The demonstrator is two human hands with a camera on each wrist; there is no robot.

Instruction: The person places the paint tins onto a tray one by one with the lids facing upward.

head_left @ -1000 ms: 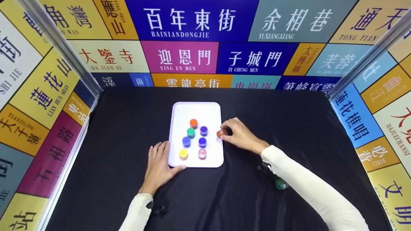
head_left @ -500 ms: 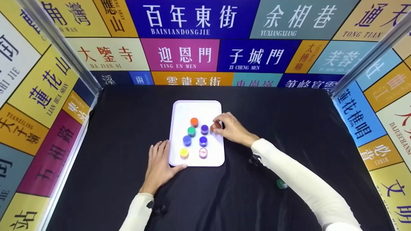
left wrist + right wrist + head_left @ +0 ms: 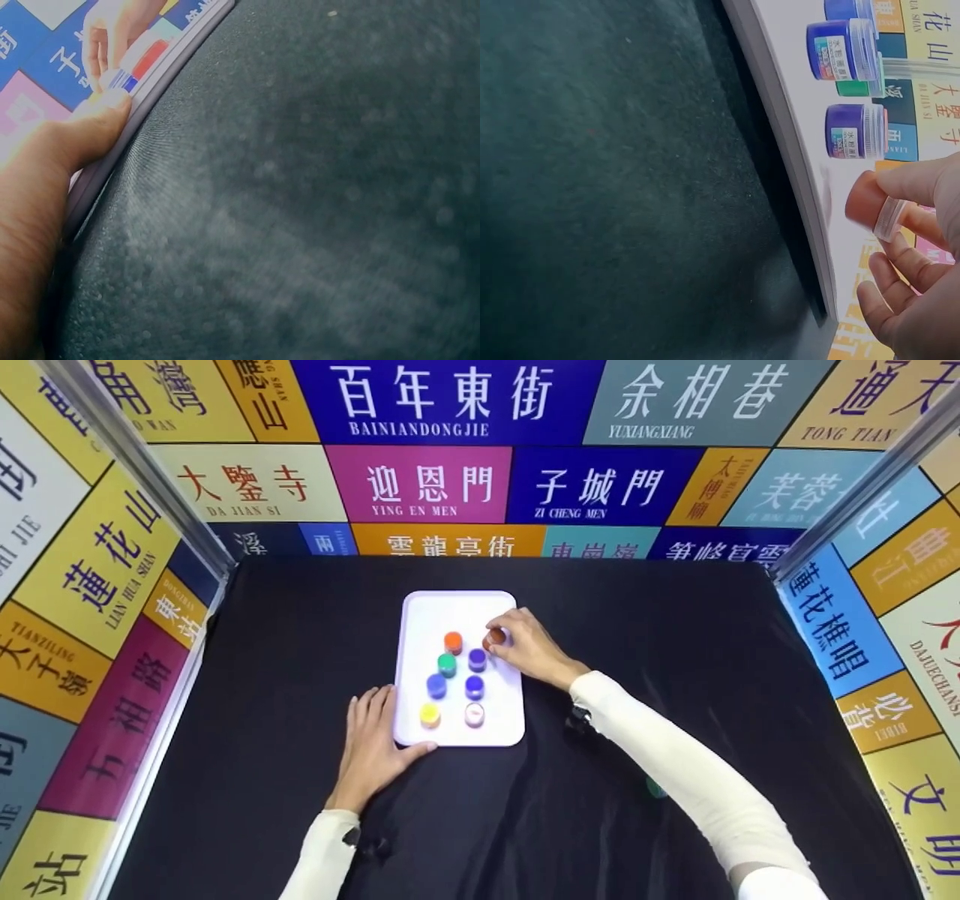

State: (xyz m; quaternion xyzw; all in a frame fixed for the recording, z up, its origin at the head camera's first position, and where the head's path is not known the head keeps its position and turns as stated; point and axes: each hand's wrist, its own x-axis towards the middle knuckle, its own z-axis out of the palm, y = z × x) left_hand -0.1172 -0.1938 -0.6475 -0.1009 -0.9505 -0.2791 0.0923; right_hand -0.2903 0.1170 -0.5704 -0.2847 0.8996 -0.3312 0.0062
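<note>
My right hand [image 3: 534,651] pinches a small brown paint jar [image 3: 493,640] between thumb and fingers, over the right side of a white tray [image 3: 427,615]. In the right wrist view the brown jar [image 3: 865,199] is tilted, close to a purple jar [image 3: 846,130] with a clear lid. On the tray stand other paint jars: orange [image 3: 453,642], green [image 3: 447,664], purple [image 3: 478,660], dark blue [image 3: 474,687], lighter blue [image 3: 436,685], yellow [image 3: 430,715] and pale pink [image 3: 474,715]. My left hand [image 3: 370,741] rests against the tray's lower left corner, fingers extended along its side, thumb at the near edge.
A green jar [image 3: 655,787] on the black cloth [image 3: 300,630] is partly hidden by my right sleeve [image 3: 675,765]. Panels with large characters [image 3: 435,484] wall in the back and both sides, with metal posts [image 3: 795,540] at the corners.
My right hand has carried the brown jar from the tray's right edge inward and farther back, beyond the purple jar. The forearm now covers more of the green jar. My left hand stays put.
</note>
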